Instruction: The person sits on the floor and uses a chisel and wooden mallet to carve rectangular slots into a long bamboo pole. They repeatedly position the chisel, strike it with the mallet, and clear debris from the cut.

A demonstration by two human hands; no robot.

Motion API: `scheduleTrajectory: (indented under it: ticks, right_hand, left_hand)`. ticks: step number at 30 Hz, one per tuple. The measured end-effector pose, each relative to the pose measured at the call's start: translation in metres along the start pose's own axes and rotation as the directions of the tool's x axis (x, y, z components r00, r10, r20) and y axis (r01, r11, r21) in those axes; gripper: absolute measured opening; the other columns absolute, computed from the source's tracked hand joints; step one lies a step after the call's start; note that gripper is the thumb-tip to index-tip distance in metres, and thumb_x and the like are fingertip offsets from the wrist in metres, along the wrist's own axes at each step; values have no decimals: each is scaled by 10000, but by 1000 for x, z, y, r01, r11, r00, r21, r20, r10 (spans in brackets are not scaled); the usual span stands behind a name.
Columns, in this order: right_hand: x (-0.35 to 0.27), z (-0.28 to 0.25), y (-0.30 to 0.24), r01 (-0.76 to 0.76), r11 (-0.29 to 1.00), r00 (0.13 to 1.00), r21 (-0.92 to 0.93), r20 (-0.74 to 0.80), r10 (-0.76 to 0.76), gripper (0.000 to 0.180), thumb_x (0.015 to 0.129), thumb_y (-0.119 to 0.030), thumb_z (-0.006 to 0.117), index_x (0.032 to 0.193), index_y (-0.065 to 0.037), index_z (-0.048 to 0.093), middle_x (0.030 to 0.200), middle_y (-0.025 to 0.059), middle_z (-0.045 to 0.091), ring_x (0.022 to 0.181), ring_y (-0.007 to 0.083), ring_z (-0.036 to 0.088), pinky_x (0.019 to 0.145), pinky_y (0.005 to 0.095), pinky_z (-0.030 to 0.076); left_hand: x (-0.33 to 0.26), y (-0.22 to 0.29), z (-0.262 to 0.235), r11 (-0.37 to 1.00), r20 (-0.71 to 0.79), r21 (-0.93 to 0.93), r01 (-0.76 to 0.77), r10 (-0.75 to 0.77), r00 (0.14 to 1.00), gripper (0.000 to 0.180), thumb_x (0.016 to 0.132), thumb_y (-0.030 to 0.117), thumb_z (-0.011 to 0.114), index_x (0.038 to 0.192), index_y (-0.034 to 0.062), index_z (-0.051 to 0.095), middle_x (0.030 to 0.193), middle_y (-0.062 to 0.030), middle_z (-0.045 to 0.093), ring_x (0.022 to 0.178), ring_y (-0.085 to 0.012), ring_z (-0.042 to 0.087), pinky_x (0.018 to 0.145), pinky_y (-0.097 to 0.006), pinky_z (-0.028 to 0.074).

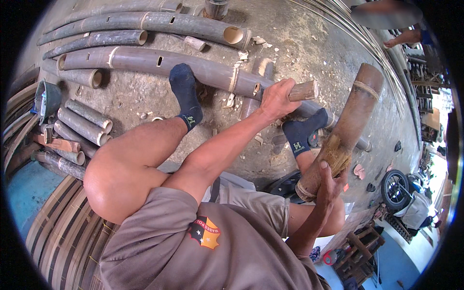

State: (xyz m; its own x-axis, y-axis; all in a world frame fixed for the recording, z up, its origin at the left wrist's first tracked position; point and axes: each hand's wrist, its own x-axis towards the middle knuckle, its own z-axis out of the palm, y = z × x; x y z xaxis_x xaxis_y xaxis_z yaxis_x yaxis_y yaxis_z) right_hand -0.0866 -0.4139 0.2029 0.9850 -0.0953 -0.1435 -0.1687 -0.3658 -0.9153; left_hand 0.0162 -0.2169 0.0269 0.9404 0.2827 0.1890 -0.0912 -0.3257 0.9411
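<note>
Apparently, slots point(159, 61) have been cut in the long bamboo pole point(135, 59); what is left cannot be told. Over the pole, a wooden handle point(304, 91) is gripped by the left hand point(276, 100); above its right end, a bamboo club point(360, 104) by the right hand point(331, 183). Beyond it, another slotted tube point(191, 26) is laid; the pole is partly covered by a socked foot point(183, 84).

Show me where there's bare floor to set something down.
Roomiest: the floor between the dark bamboo pole's open end and the thin strips; chips fringe it. Smaller: the patch between the short bamboo tubes and the left foot. Crowded: around the left hand, with crossing bamboo and wood chips.
</note>
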Motion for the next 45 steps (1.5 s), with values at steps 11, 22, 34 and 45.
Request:
scheduleTrajectory:
  ticks: [11,22,34,45]
  right_hand:
    - [-1,-4,6,27,999,999,-44,-21,-28,780,874,-212,787,1527,46,447,1368,148,626,1234,257,617,1087,372,465]
    - [-2,-1,2,28,999,999,-22,-38,-29,782,865,-206,801,1519,44,453,1356,151,628,1222,258,620,1072,382,479]
    - [135,24,-60,127,538,965,-833,-22,-262,790,868,-396,812,1453,55,531,1066,179,742,1016,293,737,895,412,586]
    - [203,17,-98,447,662,872,-601,127,-473,644,910,-383,803,1389,-1,607,1169,145,742,1073,247,711,927,386,567]
  left_hand:
    - [1,-3,4,999,-2,-33,-19,19,1000,414,739,213,839,990,27,568,955,-184,647,938,-428,671,785,-514,534]
    - [2,-4,3,998,-25,-38,41,-42,999,418,751,241,839,999,29,577,955,-191,674,918,-431,685,781,-507,542]
    - [36,2,-3,906,-208,-253,339,-393,896,432,745,294,790,1021,5,625,871,-252,723,860,-442,715,774,-519,550]
    - [43,-2,0,892,-236,-222,393,-440,867,463,748,309,793,1063,2,647,915,-275,727,917,-460,713,801,-530,556]
